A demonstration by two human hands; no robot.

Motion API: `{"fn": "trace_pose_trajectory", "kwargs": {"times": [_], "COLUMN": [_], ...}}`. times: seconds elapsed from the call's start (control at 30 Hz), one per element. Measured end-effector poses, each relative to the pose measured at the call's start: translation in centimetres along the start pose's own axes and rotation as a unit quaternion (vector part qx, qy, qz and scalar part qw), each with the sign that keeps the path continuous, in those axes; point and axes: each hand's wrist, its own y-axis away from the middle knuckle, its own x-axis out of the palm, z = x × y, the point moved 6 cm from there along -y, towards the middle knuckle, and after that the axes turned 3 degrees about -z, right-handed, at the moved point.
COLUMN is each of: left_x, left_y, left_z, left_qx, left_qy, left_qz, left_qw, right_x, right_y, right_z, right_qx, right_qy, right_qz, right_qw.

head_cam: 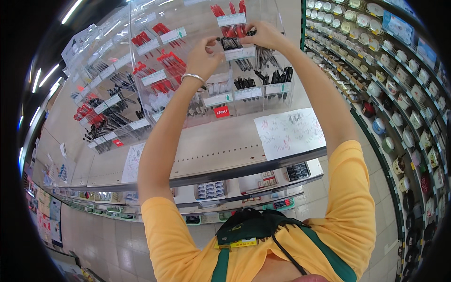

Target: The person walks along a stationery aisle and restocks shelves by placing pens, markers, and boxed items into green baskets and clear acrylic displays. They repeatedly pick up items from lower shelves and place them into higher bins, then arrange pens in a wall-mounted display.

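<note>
In the head view, my left hand (206,56), with a silver bangle at the wrist, is raised beside a clear acrylic pen display (211,120). Its fingers are curled near the left end of a compartment of black pens (230,43); whether they grip anything is unclear. My right hand (264,35) is at that compartment's right side, with the dark ends of black pens (251,32) between thumb and fingers. Directly behind are red pens (230,31) in an upper compartment. Black-capped pens (278,77) fill the lower compartments on the right.
A scribbled paper sheet (290,132) lies on the shelf (211,141) before me. Another acrylic display (105,105) with red and black pens stands left. Boxed goods (210,190) sit on shelves below. Across the aisle at right are racks of ceramic dishes (384,70).
</note>
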Motion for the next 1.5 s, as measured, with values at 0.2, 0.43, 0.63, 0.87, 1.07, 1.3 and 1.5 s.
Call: {"fn": "trace_pose_trajectory", "kwargs": {"times": [0.2,0.43,0.63,0.87,1.07,1.3,1.5], "left_x": [-3.5,-9.5,-11.5,-13.3,-13.3,-13.2,-13.2], "left_y": [4.6,16.1,23.1,25.1,24.7,25.1,25.6], "left_z": [-3.2,-7.6,-5.1,-0.1,1.0,0.9,1.2], "left_qx": [0.017,0.063,0.030,-0.018,-0.061,-0.061,-0.021], "left_qy": [0.110,0.059,-0.038,-0.078,-0.036,-0.026,-0.070], "left_qz": [-0.053,-0.017,0.006,-0.040,-0.060,-0.066,-0.054], "left_qw": [0.992,0.996,0.999,0.996,0.996,0.996,0.996], "right_x": [0.9,-0.8,-3.9,-5.6,-4.8,-1.5,-0.5], "right_y": [1.0,1.0,3.0,4.4,2.2,1.0,1.2], "right_z": [0.8,-0.2,-0.2,-1.3,-2.5,-3.1,1.0], "right_qx": [0.016,0.021,-0.099,-0.124,0.021,-0.020,0.063], "right_qy": [0.103,0.118,0.106,0.198,0.030,0.069,0.120], "right_qz": [-0.093,-0.095,-0.032,0.002,0.089,-0.114,-0.111], "right_qw": [0.990,0.988,0.989,0.972,0.995,0.991,0.984]}}
